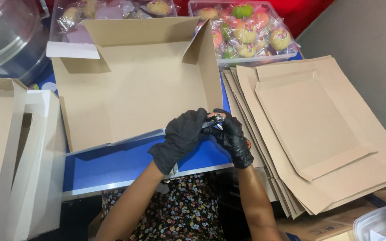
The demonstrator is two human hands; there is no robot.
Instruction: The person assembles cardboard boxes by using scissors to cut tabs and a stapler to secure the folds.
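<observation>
Hands in black gloves meet at frame centre, over the near edge of the box (135, 89). Left hand (182, 138) is curled, fingers closed round a small object held w/ the right hand (233, 136); right fingers also bent, pinching the same item. Item (219, 118) is small, silvery at its tip; most of it is hidden by the gloves, so kind cannot be told. It sits just past the box's front-right corner, at 12 o'clock from the wrists.

Box: brown card, half-formed, back and right walls up, front flap down on the blue tabletop (112, 163).

Judgement on handling: keep both grips tight and close to the item, elbows in, work low over the blue surface so nothing drops off the edge.

Surroundings: flat card blanks (318, 129) stacked at 3 o'clock. Folded white-edged boxes (18, 151) at 9 o'clock. Two clear tubs of wrapped round sweets (246, 31) at 12 to 1 o'clock. Clear dome lid (1, 35) at 10 o'clock. Grey wall (362, 35) at 2 o'clock. Floral garment visible at 6 o'clock.
</observation>
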